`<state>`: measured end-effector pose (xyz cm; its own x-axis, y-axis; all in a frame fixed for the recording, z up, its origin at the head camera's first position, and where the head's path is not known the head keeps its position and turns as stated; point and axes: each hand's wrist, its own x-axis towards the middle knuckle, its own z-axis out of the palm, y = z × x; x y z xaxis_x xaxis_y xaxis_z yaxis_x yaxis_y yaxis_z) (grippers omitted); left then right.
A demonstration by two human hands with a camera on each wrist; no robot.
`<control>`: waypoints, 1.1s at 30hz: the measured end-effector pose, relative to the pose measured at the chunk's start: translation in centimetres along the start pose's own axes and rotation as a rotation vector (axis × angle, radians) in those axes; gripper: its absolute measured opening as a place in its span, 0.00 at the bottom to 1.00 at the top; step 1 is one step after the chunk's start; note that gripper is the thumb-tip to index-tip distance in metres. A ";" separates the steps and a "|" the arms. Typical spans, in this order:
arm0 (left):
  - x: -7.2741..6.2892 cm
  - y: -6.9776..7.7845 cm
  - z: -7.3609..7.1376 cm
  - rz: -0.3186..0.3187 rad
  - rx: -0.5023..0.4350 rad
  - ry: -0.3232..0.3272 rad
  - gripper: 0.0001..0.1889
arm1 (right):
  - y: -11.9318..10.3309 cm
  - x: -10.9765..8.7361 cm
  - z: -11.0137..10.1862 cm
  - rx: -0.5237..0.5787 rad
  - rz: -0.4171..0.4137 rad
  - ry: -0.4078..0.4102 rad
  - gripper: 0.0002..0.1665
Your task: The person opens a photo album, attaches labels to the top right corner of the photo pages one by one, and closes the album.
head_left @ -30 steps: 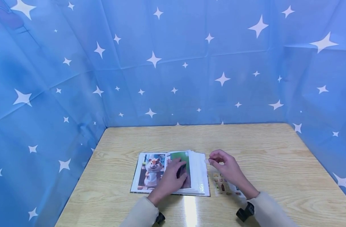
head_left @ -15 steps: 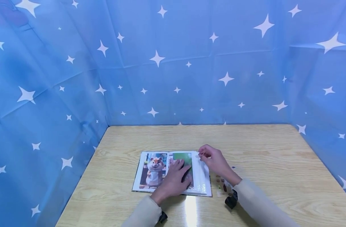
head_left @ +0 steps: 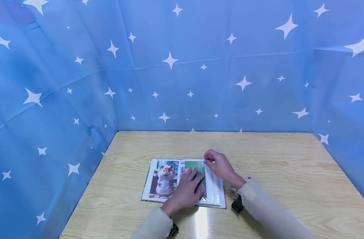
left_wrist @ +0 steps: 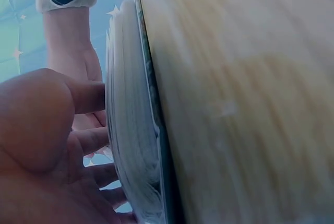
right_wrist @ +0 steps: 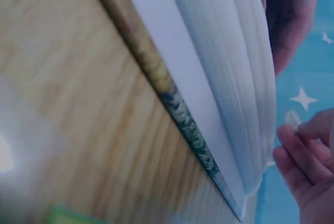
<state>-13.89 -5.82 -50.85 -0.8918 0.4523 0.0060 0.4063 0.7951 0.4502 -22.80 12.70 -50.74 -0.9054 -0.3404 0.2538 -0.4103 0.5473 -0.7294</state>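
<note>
An open photo album (head_left: 147, 191) lies on the table, its left page showing a picture of a hamster in a white apron (head_left: 165, 184). My left hand (head_left: 186, 192) rests with spread fingers on the right page, over a picture with a green background (head_left: 195, 164). At that page's upper right corner, my right hand (head_left: 219, 165) pinches a small, clear sticker-like piece (right_wrist: 292, 118) between thumb and fingers. What is printed on the piece cannot be made out. In the left wrist view the left fingers (left_wrist: 94, 139) lie against the thick stack of pages (left_wrist: 128, 104).
A clear sheet with small printed stickers (head_left: 233, 190) lies right of the album, mostly hidden under the right forearm. The wooden table (head_left: 277, 166) extends around the album. A blue curtain with white stars (head_left: 182, 79) hangs behind and beside it.
My right hand has moved left from beside the album to the right page's upper corner, carrying the clear piece. The left hand stays on the page. The head view has shifted slightly.
</note>
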 end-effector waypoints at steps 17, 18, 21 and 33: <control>0.1 -0.1 0.1 0.011 0.048 0.008 0.26 | 0.0 0.4 1.3 -0.217 -0.160 0.015 0.07; 0.1 -0.2 0.2 0.010 0.051 0.006 0.26 | -0.1 0.4 1.3 -0.225 -0.167 0.009 0.07; 0.1 -0.2 0.2 0.011 0.053 0.001 0.26 | -0.2 0.4 1.4 -0.244 -0.186 -0.001 0.07; 0.1 -0.2 0.1 0.003 0.062 -0.012 0.27 | -0.4 0.3 1.4 -0.331 -0.262 -0.016 0.08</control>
<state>-14.04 -5.85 -51.04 -0.8884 0.4590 -0.0038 0.4206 0.8174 0.3937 -22.80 11.31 -51.28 -0.7652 -0.5113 0.3912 -0.6416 0.6559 -0.3977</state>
